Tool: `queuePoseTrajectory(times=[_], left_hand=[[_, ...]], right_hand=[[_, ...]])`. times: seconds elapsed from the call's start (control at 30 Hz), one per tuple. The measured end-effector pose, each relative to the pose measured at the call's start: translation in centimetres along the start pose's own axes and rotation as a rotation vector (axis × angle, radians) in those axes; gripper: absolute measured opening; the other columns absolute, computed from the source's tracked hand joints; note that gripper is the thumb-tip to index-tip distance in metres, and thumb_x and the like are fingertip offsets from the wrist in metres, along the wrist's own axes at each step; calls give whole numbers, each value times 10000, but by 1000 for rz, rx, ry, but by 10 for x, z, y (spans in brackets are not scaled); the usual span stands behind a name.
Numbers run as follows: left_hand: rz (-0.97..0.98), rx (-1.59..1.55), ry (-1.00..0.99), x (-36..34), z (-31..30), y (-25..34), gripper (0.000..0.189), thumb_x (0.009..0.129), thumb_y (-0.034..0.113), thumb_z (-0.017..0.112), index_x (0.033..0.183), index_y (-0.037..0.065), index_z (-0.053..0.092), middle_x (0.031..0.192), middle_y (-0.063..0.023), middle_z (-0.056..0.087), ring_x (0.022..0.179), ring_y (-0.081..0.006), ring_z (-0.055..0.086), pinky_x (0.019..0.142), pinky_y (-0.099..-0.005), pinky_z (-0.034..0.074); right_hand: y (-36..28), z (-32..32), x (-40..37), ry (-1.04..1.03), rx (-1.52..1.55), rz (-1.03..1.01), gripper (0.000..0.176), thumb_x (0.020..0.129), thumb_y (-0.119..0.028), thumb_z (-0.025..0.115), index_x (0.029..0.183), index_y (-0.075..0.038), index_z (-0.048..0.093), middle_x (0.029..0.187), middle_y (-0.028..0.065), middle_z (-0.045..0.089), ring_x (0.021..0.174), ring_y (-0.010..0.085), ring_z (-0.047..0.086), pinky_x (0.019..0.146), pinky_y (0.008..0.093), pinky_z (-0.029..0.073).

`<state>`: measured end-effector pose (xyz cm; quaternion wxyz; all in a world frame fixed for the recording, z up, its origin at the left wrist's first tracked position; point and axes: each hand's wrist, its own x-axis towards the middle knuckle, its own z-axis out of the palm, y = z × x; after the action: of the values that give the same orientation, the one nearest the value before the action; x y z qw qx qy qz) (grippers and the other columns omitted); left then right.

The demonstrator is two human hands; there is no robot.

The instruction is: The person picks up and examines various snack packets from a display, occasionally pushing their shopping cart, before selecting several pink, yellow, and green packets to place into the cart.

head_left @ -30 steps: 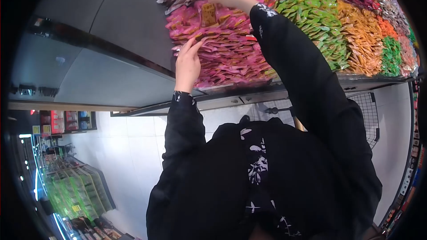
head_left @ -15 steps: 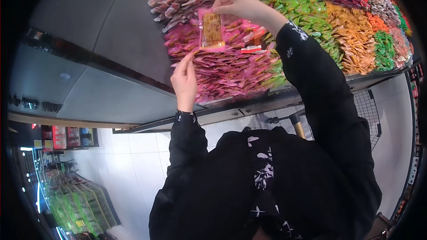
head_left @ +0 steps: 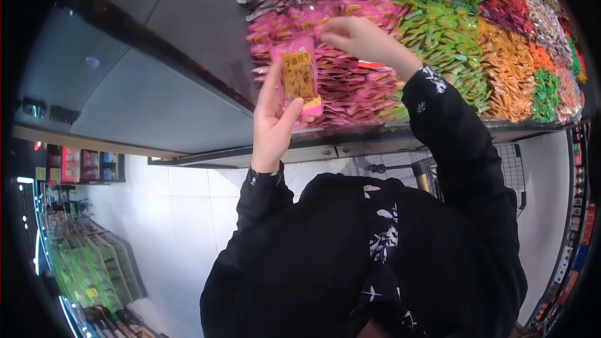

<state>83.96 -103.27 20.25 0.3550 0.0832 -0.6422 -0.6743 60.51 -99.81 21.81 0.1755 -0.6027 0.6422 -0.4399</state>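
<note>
left hand (head_left: 272,128): thumb and fingers clasp lower half of pink snack packet (head_left: 299,75) | packet: raised before the display bin (head_left: 350,144), long axis in line with forearm, top end toward the heap | right hand (head_left: 358,37): just right of packet's top, fingers curled onto heap of pink packets (head_left: 357,91); grip unclear | nearer: left

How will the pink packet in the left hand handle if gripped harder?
The pink packet stands upright in the left hand without sagging, so it is probably light and fairly stiff. Its glossy wrapper looks slippery. The brown block inside may crumble if squeezed.
</note>
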Motion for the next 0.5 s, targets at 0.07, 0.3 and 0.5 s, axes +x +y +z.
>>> queuePoseTrajectory(times=[0.07,0.3,0.5], left_hand=[[-13,16,25,-5,-4,4,660,819,-124,431,1425,24,215,1398,-134,347,1208,-207,450,947,-301,428],[83,117,105,-23,-23,-5,640,828,-114,463,1415,10,241,1406,-118,346,1198,-185,454,955,-293,412],[63,95,98,-36,-27,5,634,821,-114,474,1406,-9,254,1405,-127,350,1230,-200,427,997,-311,374]], right_hand=[[10,11,-1,-126,-395,-52,315,881,-232,575,1092,1,584,1028,130,643,887,300,627,803,357,490],[45,50,5,44,-796,-348,238,775,-146,607,1005,-93,633,969,68,594,966,265,539,825,391,440],[48,60,11,190,-824,-340,216,739,-180,665,950,-134,655,930,32,598,932,252,533,800,379,422]])
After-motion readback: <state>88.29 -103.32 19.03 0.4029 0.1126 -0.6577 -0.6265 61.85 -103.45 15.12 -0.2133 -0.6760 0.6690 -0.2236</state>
